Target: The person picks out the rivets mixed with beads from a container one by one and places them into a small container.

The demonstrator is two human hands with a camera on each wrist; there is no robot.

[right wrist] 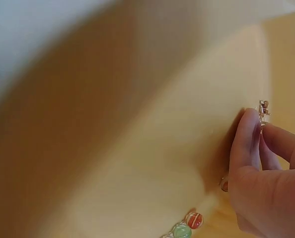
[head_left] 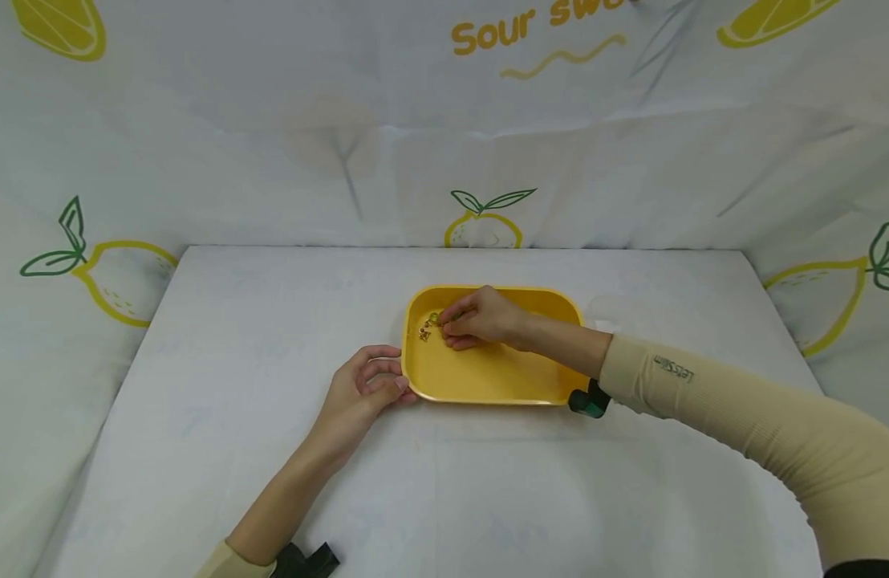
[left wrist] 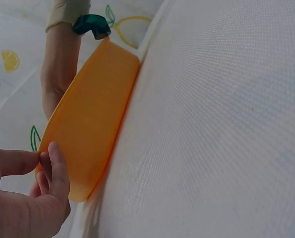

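Observation:
A yellow tray [head_left: 488, 381] stands on the table. At its near left corner my left hand [head_left: 361, 385] pinches the rim; in the left wrist view the left thumb meets the rim and the fingers [left wrist: 60, 173] lie along the outer wall. My right hand [head_left: 484, 317] reaches inside the tray at the left. Between its thumb and fingertips it pinches a small gold-coloured trinket [right wrist: 263, 108], whose exact kind I cannot tell. Close to that hand, small gold pieces [head_left: 424, 333] lie on the tray floor. The right wrist view shows a red bead [right wrist: 194, 219] and a green bead [right wrist: 182, 230] near the hand.
White cloth covers the table [head_left: 235, 345], and a lemon-print curtain [head_left: 271, 160] hangs behind and at both sides. Beyond the tray's right end is a faint clear object [head_left: 605, 323], partly behind the right forearm. A dark device [head_left: 587, 403] on the right wrist overlaps the tray's near right corner.

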